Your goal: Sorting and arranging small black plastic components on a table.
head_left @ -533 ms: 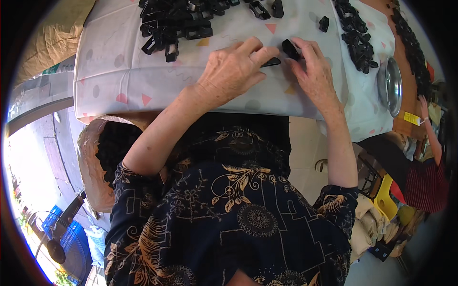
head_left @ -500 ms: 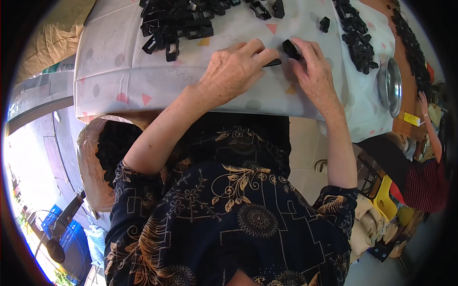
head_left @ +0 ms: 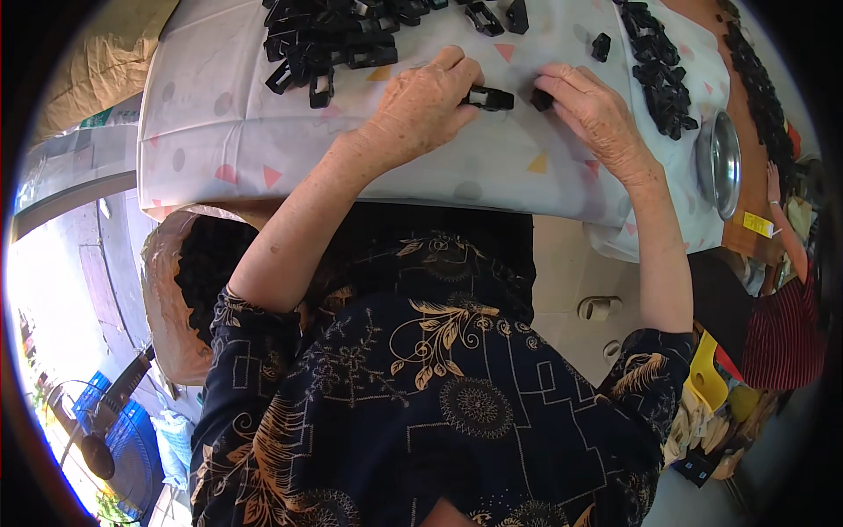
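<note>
Between the fingers of my left hand (head_left: pixel 417 107) is a black plastic frame piece (head_left: pixel 493 99), its opening showing beyond the fingertips. My right hand (head_left: pixel 599 114) pinches a small black plastic block (head_left: pixel 541 100), partly covered by the fingers. The two pieces are close together but apart, just above the patterned tablecloth (head_left: pixel 492 167). Beyond my left hand lies a heap of black frame pieces (head_left: pixel 329 39). Past my right hand sits a single small black block (head_left: pixel 601 46), and farther right is a pile of similar blocks (head_left: pixel 660 92).
A shiny metal bowl (head_left: pixel 722 165) stands at the table's right side. Black parts (head_left: pixel 760 97) line a brown surface beyond, where another person's hand (head_left: pixel 774 183) reaches in. An open sack of black pieces (head_left: pixel 167 299) is below left, near a blue fan (head_left: pixel 132 443).
The frame piece in my left hand has turned, so its opening now shows. My right hand has rolled over and shifted right with the small block, widening the gap slightly.
</note>
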Tool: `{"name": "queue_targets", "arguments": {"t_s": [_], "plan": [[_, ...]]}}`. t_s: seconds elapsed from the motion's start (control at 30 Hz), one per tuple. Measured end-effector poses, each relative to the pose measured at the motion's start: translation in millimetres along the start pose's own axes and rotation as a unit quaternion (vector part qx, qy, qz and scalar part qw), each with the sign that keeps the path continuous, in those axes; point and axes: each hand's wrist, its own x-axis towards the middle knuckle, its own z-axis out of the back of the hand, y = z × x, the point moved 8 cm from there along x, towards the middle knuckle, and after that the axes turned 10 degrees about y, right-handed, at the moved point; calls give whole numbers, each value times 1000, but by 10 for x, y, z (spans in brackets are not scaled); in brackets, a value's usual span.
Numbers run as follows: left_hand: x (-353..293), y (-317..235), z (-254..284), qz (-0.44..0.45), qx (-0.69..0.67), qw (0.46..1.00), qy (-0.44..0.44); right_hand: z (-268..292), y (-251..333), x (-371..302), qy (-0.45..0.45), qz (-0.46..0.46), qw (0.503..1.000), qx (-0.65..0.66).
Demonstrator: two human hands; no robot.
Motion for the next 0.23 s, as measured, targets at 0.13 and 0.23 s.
{"name": "queue_targets", "arguments": {"t_s": [0.13, 0.23], "plan": [[2, -31, 4, -9, 4, 1000, -5, -8, 77, 16, -65, -79, 979, 178], [24, -17, -19, -11, -7, 1000, 6, 4, 301, 85, -63, -51, 987, 137]]}}
